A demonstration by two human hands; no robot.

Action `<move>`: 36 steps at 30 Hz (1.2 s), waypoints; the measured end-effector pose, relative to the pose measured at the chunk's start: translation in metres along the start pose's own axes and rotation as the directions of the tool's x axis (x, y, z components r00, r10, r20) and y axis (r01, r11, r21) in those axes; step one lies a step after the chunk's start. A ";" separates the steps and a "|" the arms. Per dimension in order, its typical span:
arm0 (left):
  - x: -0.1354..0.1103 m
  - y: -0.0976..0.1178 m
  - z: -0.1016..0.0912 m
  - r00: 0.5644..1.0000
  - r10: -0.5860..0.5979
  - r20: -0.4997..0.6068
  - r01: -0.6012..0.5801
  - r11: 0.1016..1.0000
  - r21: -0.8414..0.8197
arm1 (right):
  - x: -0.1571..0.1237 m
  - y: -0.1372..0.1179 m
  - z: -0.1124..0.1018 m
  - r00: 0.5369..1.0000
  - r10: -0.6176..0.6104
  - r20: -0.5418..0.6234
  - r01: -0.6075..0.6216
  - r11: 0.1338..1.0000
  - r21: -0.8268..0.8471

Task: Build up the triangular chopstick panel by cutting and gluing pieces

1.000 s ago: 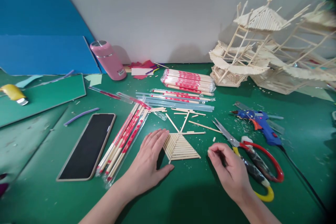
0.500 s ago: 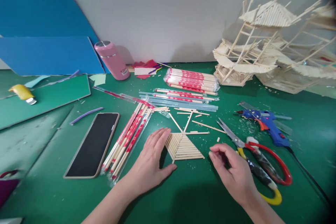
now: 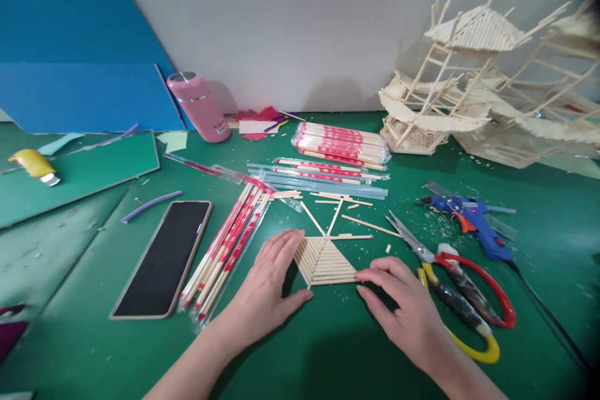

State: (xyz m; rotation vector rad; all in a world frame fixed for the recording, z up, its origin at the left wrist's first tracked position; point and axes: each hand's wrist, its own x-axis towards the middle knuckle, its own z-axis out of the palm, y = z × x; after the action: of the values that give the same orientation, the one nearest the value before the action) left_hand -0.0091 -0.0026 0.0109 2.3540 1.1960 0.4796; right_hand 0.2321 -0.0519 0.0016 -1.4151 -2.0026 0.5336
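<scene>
A partly filled panel of thin wooden sticks (image 3: 328,265) lies flat on the green table, with two filled wedges and bare spokes fanning out behind. My left hand (image 3: 269,284) rests at its left edge, fingers stretched out and thumb apart along the near corner. At the panel's right corner is my right hand (image 3: 400,303), its fingertips touching the stick ends there, thumb and fingers apart. Scissors (image 3: 435,256) with red and yellow handles lie just beyond the right hand. A loose stick (image 3: 370,225) and small offcuts are scattered behind the panel.
A blue glue gun (image 3: 473,215) with its cord lies at right. Stick pagoda models (image 3: 469,75) stand behind it. Wrapped chopsticks (image 3: 229,244) and a phone (image 3: 162,259) are at left. A pink bottle (image 3: 199,106), a chopstick pack (image 3: 341,142) and blue glue sticks (image 3: 323,184) sit farther back.
My right hand has moved left, from beside the panel to touching its right corner. My left hand stays at the panel's left edge. The view has shifted slightly.
</scene>
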 end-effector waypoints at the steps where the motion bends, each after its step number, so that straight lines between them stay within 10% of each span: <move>1: 0.000 0.000 0.000 1.000 0.003 0.000 -0.003 1.000 -0.005 | 0.001 -0.002 0.000 1.000 -0.011 0.018 0.011 1.000 -0.005; 36: 0.004 -0.004 -0.001 0.976 0.215 0.025 -0.216 0.975 0.044 | 0.032 -0.023 0.029 0.975 -0.154 0.159 0.174 0.978 -0.117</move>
State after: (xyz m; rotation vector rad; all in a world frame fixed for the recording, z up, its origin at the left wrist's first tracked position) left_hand -0.0100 0.0031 0.0096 2.5362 0.9556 0.5024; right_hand 0.1895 -0.0291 0.0035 -1.3019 -2.2875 0.4535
